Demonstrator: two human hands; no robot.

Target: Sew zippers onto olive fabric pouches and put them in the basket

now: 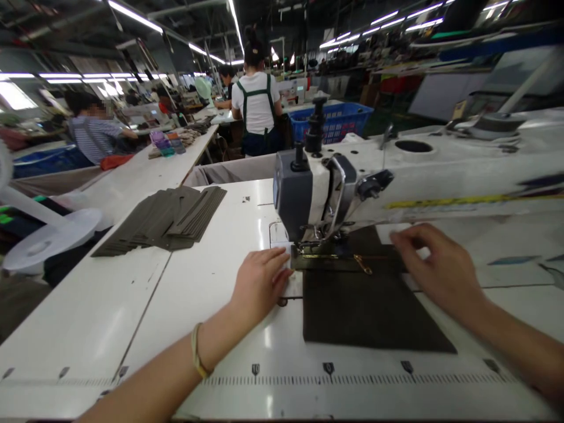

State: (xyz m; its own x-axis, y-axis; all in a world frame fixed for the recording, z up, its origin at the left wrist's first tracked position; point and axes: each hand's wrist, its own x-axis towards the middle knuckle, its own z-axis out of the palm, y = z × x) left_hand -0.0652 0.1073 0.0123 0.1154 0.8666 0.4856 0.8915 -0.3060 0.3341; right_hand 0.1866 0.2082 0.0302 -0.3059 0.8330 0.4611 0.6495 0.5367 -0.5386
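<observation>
A dark olive fabric panel (365, 314) lies on the white sewing machine bed, partly beneath the needle and presser foot (337, 244). Along its upper part runs a zipper (319, 256) with gold-coloured teeth and a gold zipper pull (364, 265). At the left end of the zipper strip, my left hand (259, 282) has its fingers together and thumb below, closed at the panel's edge. My right hand (440, 270) pinches the panel's right edge between thumb and curled index finger. The sewing machine head (293, 191) hides the far side of the panel.
Stacked dark olive fabric pieces (163, 220) lie on the table at left. A measuring scale (328, 379) runs along the front edge. Behind the machine stands a blue basket (356, 114). A white fan (53, 235) is at far left. Co-workers (258, 100) sit or stand farther back.
</observation>
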